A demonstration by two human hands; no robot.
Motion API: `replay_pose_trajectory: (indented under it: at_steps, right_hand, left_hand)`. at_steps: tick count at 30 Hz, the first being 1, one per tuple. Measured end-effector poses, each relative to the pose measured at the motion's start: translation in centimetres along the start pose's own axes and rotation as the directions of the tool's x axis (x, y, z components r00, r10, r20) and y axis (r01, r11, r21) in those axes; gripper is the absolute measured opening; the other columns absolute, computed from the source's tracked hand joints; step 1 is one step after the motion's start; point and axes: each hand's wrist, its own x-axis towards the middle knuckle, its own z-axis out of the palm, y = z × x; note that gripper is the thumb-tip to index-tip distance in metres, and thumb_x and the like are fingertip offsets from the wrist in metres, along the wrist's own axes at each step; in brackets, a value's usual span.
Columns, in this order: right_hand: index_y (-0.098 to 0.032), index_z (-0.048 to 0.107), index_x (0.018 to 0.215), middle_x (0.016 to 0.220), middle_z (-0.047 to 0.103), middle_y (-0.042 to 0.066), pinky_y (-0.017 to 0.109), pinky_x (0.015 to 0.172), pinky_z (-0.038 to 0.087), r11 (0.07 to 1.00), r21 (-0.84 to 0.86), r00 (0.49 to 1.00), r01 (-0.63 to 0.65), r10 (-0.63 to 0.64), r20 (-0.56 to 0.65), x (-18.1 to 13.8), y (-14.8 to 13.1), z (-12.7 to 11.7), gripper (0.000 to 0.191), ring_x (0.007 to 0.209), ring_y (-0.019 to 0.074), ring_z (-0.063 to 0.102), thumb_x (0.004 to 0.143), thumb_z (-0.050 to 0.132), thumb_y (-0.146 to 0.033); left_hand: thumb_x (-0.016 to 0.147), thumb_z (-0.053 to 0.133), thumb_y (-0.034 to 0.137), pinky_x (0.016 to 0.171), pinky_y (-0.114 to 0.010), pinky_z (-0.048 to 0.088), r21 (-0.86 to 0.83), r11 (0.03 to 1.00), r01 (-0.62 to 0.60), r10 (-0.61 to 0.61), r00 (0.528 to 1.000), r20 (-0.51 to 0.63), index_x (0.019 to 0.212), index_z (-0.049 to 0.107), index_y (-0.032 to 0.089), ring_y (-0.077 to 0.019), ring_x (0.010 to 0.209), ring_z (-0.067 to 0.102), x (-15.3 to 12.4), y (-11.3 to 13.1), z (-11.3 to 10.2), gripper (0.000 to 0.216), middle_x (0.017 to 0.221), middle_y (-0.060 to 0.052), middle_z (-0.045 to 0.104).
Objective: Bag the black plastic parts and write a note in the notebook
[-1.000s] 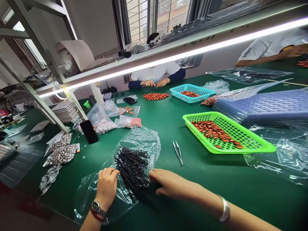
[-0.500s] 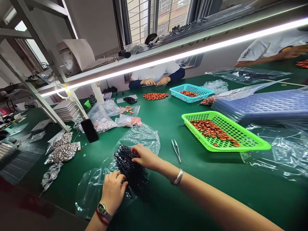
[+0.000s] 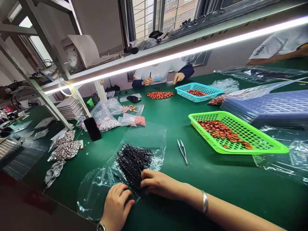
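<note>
Bottom centre of frame: your left hand [image 3: 117, 200] is lying palm-down on the clear plastic bag [image 3: 96, 189], fingers relaxed and spread, gripping nothing, fingertips just at the near edge of the black pin parts [image 3: 134, 160].

Your right hand [image 3: 156, 184] is coming in from the lower right, fingers curled onto the near edge of the same heap. Can't tell whether they're pinching a piece or just touching.

The heap is sitting on the opened bag on the green table [image 3: 168, 134], centre-left of frame. My read on handling: thin, light, stiff strips, tangled, probably easy to bend. The film underneath is looking slick and floppy, so it's likely sliding unless pinned. Best hold is a fingertip pinch on one strip at the loose near edge, not a handful from the middle.

Right of the heap, apart from it: tweezers [image 3: 183, 151] lying flat.

Mid-frame right: green basket [image 3: 264, 148] holding copper coils [image 3: 221, 130]. Mid-frame left: black phone [image 3: 92, 128] and bags of silver parts [image 3: 64, 150].

Further right: stack of blue trays [image 3: 269, 106].

Far centre: teal basket [image 3: 199, 96], a loose coil pile [image 3: 160, 95], and a co-worker [image 3: 161, 72] sitting across the table, working with both hands.
</note>
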Motion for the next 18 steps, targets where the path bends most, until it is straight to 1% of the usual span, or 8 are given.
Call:
replay_pose_trajectory:
  at_steps: [3,5,8,10,12,13,15,18]
  right_hand:
    - [-0.019,0.068,0.095,0.095,0.057,0.007,0.029,0.074,0.047,0.999,-0.035,0.999,0.011,-0.013,-0.048,1.4,0.9,0.3,0.012,0.083,0.0188,0.056,0.083,0.068,-0.019]
    - [-0.02,0.068,0.097,0.097,0.057,0.008,0.029,0.075,0.046,0.999,-0.031,0.998,0.031,-0.033,-0.056,1.6,1.0,0.1,0.014,0.084,0.019,0.056,0.085,0.067,-0.026]
    - [-0.019,0.065,0.104,0.102,0.057,0.009,0.03,0.076,0.046,0.998,-0.041,0.996,0.057,-0.06,-0.059,0.7,1.0,-1.0,0.031,0.086,0.0196,0.055,0.08,0.072,-0.039]
    - [-0.019,0.062,0.111,0.108,0.056,0.012,0.034,0.082,0.045,0.993,-0.098,0.997,0.068,-0.071,-0.028,-0.1,1.2,-1.8,0.049,0.093,0.0232,0.055,0.072,0.077,-0.046]
    - [-0.02,0.058,0.117,0.116,0.055,0.013,0.042,0.089,0.042,0.98,-0.183,0.997,0.08,-0.077,0.023,-0.5,1.6,-2.5,0.06,0.102,0.0276,0.052,0.068,0.08,-0.047]
    - [-0.021,0.057,0.119,0.12,0.054,0.014,0.045,0.092,0.04,0.971,-0.226,0.996,0.085,-0.078,0.039,-0.5,1.8,-2.7,0.061,0.105,0.0292,0.051,0.068,0.08,-0.045]
    - [-0.021,0.057,0.118,0.123,0.054,0.014,0.048,0.094,0.037,0.954,-0.289,0.997,0.079,-0.072,0.037,-0.1,2.1,-3.1,0.054,0.109,0.0303,0.049,0.072,0.079,-0.039]
    - [-0.02,0.06,0.113,0.12,0.056,0.013,0.046,0.094,0.038,0.957,-0.289,0.999,0.033,-0.038,-0.013,1.0,2.3,-3.5,0.043,0.11,0.0294,0.049,0.077,0.075,-0.036]
  left_hand:
    - [0.082,0.06,0.018,0.091,-0.045,0.051,0.006,1.0,0.01,-0.01,1.0,0.002,0.098,0.062,0.02,-0.0247,0.104,0.059,-0.1,0.2,-0.1,0.016,0.109,-0.007,0.064]
    - [0.082,0.06,0.018,0.091,-0.044,0.051,0.008,1.0,0.015,-0.015,1.0,-0.001,0.097,0.062,0.019,-0.0245,0.103,0.059,-0.1,0.4,-0.2,0.016,0.109,-0.007,0.064]
    - [0.085,0.055,0.017,0.089,-0.043,0.052,0.006,1.0,0.026,-0.026,1.0,-0.013,0.099,0.061,0.019,-0.0233,0.101,0.059,0.1,0.7,-0.4,0.015,0.107,-0.007,0.064]
    - [0.086,0.053,0.018,0.085,-0.042,0.054,0.011,0.999,0.043,-0.043,0.999,-0.02,0.102,0.06,0.019,-0.0228,0.098,0.06,0.4,0.8,-0.5,0.017,0.106,-0.007,0.064]
    - [0.085,0.055,0.02,0.084,-0.042,0.054,0.029,0.997,0.065,-0.065,0.998,-0.012,0.108,0.058,0.019,-0.0236,0.098,0.06,0.9,1.0,-0.5,0.023,0.108,-0.008,0.064]
    - [0.084,0.058,0.02,0.085,-0.043,0.054,0.041,0.996,0.076,-0.076,0.997,-0.002,0.11,0.057,0.019,-0.0244,0.1,0.06,1.2,1.0,-0.4,0.026,0.109,-0.009,0.063]
    - [0.081,0.061,0.02,0.089,-0.045,0.053,0.064,0.993,0.099,-0.1,0.995,0.024,0.112,0.057,0.019,-0.0259,0.105,0.059,1.6,1.1,-0.3,0.031,0.114,-0.01,0.062]
    - [0.081,0.06,0.019,0.093,-0.047,0.051,0.075,0.991,0.112,-0.117,0.991,0.067,0.11,0.058,0.019,-0.0274,0.112,0.057,2.2,1.1,-0.3,0.03,0.12,-0.011,0.06]
